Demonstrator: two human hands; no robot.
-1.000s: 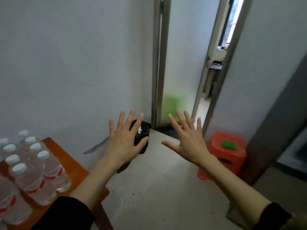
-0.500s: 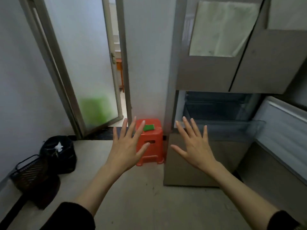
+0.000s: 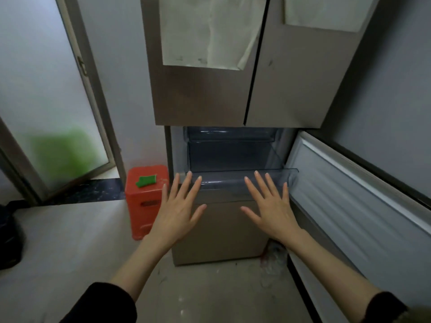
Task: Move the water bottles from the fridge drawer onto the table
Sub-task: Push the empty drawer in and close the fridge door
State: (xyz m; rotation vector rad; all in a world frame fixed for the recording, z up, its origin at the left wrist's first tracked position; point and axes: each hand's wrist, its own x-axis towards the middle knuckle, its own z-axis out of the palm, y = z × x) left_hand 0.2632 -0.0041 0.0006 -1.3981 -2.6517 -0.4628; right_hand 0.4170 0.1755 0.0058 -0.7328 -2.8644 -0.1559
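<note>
The fridge (image 3: 205, 89) stands straight ahead with its lower right door (image 3: 363, 197) swung open to the right. A clear plastic drawer (image 3: 235, 157) shows in the opened compartment, and I see no bottles inside it. My left hand (image 3: 179, 208) and my right hand (image 3: 270, 206) are held out flat with spread fingers, side by side in front of the drawer's front rim (image 3: 224, 180). Neither hand holds anything. No water bottles and no table are in this view.
A red plastic stool (image 3: 144, 201) with a green item (image 3: 146, 181) on top stands left of the fridge. A frosted glass door (image 3: 46, 94) is at the left. A dark bin (image 3: 9, 234) sits at the far left on the floor.
The view has swung right from the table with bottles, past the doorway, to the fridge. Both hands have stayed flat and empty and now hover at the drawer's front.
</note>
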